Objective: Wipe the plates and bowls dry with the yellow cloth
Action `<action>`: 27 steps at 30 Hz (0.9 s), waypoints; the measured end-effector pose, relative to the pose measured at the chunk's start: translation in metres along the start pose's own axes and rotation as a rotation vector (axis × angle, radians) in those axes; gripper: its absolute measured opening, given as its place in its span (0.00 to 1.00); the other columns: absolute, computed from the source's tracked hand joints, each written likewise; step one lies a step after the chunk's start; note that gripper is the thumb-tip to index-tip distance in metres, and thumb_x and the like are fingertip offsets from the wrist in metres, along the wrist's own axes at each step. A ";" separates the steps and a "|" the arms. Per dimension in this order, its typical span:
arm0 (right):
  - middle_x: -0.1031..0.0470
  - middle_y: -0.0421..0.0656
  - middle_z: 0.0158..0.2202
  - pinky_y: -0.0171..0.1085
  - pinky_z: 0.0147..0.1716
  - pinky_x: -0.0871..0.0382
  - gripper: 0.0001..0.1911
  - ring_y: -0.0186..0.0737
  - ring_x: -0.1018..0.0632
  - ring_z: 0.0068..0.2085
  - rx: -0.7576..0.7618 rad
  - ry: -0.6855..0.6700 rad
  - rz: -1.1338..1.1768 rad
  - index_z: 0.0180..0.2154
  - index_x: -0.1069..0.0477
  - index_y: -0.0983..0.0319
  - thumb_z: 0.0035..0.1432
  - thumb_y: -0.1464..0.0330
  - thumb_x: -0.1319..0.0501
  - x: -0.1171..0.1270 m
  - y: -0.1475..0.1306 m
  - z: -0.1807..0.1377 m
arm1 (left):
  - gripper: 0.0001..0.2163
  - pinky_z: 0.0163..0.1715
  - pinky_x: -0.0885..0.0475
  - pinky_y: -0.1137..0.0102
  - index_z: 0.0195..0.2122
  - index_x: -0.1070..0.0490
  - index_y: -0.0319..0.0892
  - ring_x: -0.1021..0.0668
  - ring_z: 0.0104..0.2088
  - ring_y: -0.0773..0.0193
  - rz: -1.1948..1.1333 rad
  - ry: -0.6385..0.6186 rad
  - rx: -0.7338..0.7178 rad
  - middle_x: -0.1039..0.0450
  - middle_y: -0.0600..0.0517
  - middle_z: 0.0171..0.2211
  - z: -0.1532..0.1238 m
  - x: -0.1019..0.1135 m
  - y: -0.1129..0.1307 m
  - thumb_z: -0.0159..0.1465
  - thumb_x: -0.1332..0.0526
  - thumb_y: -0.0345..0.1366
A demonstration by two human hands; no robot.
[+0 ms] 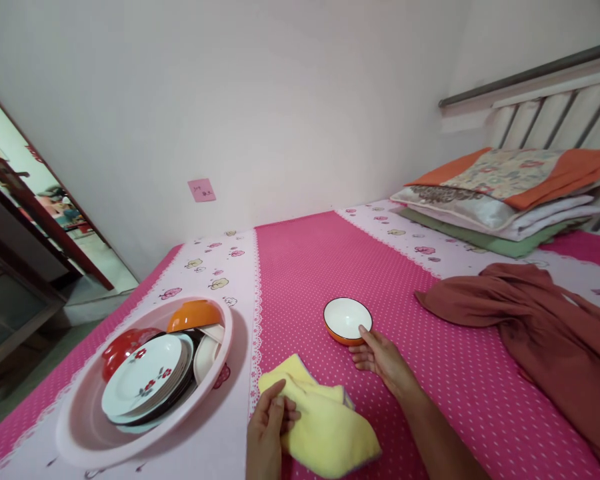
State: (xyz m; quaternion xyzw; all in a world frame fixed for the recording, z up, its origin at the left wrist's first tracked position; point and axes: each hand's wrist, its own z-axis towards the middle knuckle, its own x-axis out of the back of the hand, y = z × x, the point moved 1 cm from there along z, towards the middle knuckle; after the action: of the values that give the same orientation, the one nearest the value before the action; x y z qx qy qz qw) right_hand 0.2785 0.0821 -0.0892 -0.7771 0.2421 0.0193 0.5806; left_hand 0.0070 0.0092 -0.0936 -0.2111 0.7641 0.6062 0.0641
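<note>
A small bowl (347, 319), white inside and orange outside, stands upright on the pink dotted bed sheet (330, 267). My right hand (381, 359) touches its near rim with thumb and fingers curled around the edge. A folded yellow cloth (325, 427) lies on the sheet in front of me. My left hand (267, 427) rests on the cloth's left edge, fingers bent and pinching it.
A pink basin (75, 433) at the left holds stacked white flowered plates (145, 383), a red bowl (123, 347) and an orange bowl (193, 315). A brown garment (540, 320) lies at the right. Folded pillows (500, 193) sit by the headboard. A doorway opens far left.
</note>
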 end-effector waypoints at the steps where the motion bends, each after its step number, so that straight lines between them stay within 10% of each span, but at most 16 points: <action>1: 0.17 0.49 0.27 0.36 0.23 0.21 0.17 0.41 0.18 0.23 0.004 0.004 -0.003 0.45 0.29 0.65 0.67 0.58 0.32 0.000 0.000 -0.001 | 0.30 0.33 0.27 0.68 0.47 0.18 0.37 0.20 0.30 0.60 -0.002 -0.001 -0.001 0.19 0.47 0.30 0.000 0.000 0.000 0.47 0.20 0.51; 27: 0.19 0.46 0.22 0.32 0.17 0.26 0.09 0.37 0.22 0.18 0.116 0.266 0.033 0.39 0.28 0.65 0.63 0.64 0.35 0.041 -0.036 0.020 | 0.29 0.32 0.27 0.69 0.48 0.17 0.40 0.19 0.31 0.60 -0.018 -0.030 0.017 0.18 0.48 0.31 0.015 0.015 -0.015 0.48 0.20 0.51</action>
State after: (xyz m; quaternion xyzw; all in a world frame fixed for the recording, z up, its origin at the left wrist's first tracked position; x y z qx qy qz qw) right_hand 0.3345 0.0933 -0.0766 -0.7339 0.3301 -0.0884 0.5871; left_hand -0.0028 0.0175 -0.1161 -0.2083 0.7663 0.6021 0.0830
